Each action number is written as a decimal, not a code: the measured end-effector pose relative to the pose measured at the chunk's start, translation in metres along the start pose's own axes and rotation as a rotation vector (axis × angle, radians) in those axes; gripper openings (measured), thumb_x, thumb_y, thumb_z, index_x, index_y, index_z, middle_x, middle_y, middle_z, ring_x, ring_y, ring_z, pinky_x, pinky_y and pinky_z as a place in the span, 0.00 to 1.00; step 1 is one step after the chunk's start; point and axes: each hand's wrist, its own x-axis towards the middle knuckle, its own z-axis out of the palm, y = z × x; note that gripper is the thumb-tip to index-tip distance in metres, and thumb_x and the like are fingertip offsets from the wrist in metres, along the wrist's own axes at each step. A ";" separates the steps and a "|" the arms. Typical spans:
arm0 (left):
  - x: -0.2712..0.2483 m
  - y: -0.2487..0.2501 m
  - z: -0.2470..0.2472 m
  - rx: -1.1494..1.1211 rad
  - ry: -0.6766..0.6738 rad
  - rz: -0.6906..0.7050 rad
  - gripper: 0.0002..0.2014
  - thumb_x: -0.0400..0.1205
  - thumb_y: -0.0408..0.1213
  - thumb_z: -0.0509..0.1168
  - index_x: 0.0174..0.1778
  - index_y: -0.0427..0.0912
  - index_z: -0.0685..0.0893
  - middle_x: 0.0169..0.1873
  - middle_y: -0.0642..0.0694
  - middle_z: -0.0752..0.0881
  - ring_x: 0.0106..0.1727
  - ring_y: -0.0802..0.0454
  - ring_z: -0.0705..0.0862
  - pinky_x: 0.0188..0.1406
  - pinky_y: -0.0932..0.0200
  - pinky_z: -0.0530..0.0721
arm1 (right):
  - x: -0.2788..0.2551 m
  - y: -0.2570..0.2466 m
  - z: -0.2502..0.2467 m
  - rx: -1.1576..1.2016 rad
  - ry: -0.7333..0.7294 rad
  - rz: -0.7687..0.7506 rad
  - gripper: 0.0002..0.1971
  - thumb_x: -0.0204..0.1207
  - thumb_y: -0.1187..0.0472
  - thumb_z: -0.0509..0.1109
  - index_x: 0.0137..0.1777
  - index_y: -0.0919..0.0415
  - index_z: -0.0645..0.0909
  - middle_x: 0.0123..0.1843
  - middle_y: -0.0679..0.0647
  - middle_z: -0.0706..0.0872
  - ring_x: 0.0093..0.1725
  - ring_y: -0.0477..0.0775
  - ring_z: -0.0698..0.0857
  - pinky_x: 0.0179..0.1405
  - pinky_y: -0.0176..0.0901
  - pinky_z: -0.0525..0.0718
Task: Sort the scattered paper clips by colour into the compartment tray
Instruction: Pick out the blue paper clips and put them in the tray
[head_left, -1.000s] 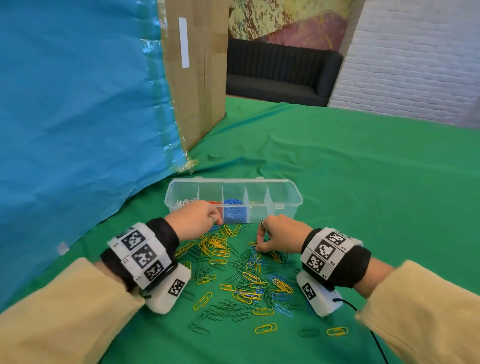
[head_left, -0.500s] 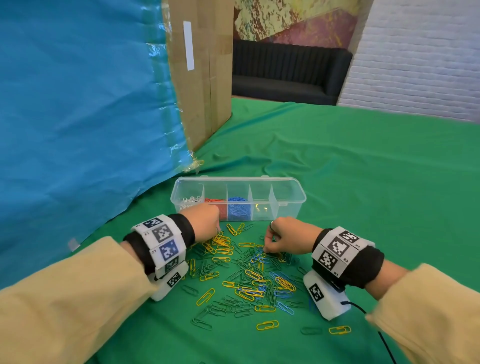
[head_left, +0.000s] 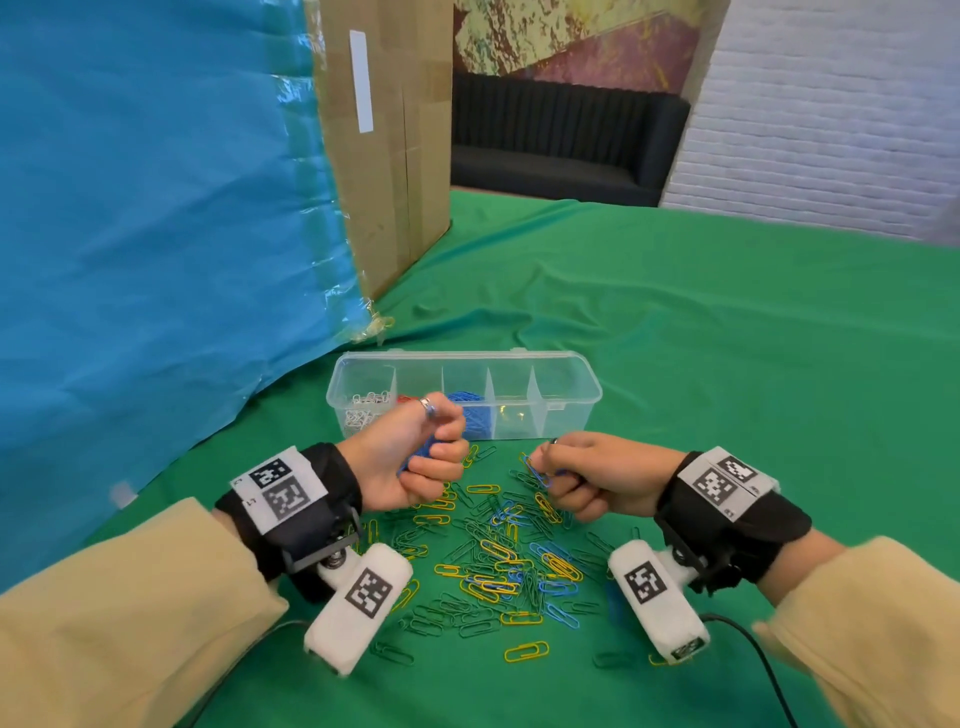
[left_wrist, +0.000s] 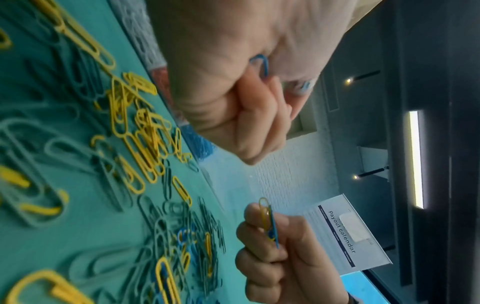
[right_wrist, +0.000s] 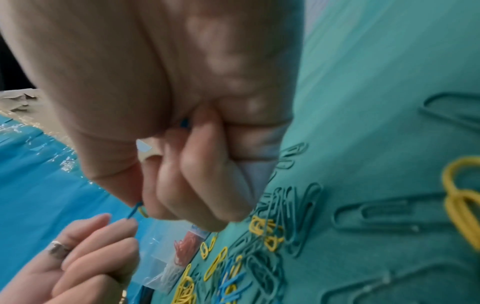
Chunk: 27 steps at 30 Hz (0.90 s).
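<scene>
Blue clips fill the left hand (head_left: 415, 457), a fist curled round a small bunch of blue paper clips (head_left: 422, 453) at centre frame, just in front of the clear compartment tray (head_left: 571, 364), likely gathered so one trip feeds the blue compartment. The right hand (head_left: 592, 480), right of centre, is lifted off the pile; its fingers (left_wrist: 259, 232) pinch a blue clip tangled with a yellow paper clip (left_wrist: 263, 214), probably to separate them. Both wrists hover above the green-clothed desk (head_left: 727, 338). Yellow, green and blue scattered paper clips (head_left: 498, 566) lie low in the frame; silver, red and blue ones already sit in the tray's left compartments.
</scene>
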 end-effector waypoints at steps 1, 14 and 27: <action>0.002 -0.003 0.004 0.027 0.022 -0.029 0.13 0.79 0.38 0.53 0.27 0.44 0.65 0.18 0.52 0.62 0.12 0.61 0.59 0.10 0.75 0.50 | -0.001 0.000 0.001 0.033 -0.009 0.008 0.18 0.84 0.63 0.52 0.31 0.52 0.58 0.25 0.46 0.52 0.19 0.40 0.53 0.16 0.28 0.50; -0.005 -0.020 0.030 0.754 0.167 0.203 0.08 0.85 0.36 0.55 0.41 0.46 0.76 0.20 0.51 0.60 0.18 0.58 0.55 0.16 0.73 0.52 | -0.004 0.001 0.022 0.139 -0.045 -0.038 0.16 0.85 0.61 0.51 0.34 0.52 0.63 0.24 0.44 0.56 0.19 0.39 0.54 0.17 0.29 0.49; -0.011 -0.010 0.009 1.177 0.384 0.210 0.12 0.83 0.33 0.58 0.36 0.49 0.80 0.20 0.54 0.74 0.17 0.59 0.65 0.15 0.68 0.63 | -0.002 -0.005 0.029 0.396 0.125 -0.140 0.11 0.81 0.64 0.50 0.36 0.54 0.63 0.25 0.48 0.63 0.19 0.42 0.56 0.15 0.28 0.51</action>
